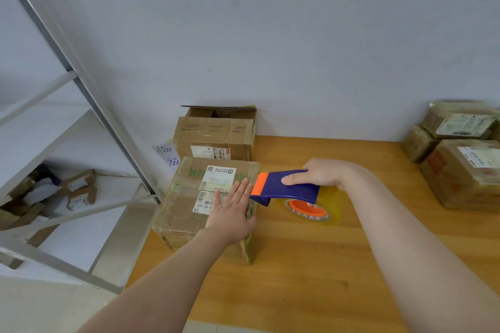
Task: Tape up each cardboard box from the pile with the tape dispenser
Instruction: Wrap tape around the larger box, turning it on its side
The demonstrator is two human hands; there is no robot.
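A brown cardboard box [186,203] with white shipping labels lies on the wooden table [311,265] at its left edge. My left hand [230,211] rests flat on the box's top near its right edge, fingers spread. My right hand [322,173] grips a blue and orange tape dispenser [286,186] holding a clear tape roll with an orange core [311,209]. The dispenser's orange front end touches the box's upper right edge. Behind it stands a second box [216,135] with its top flaps open.
A pile of taped boxes [460,154] sits at the table's far right. A white metal shelf rack [67,143] stands to the left, with small boxes [78,192] on a lower shelf. A white wall runs behind the table.
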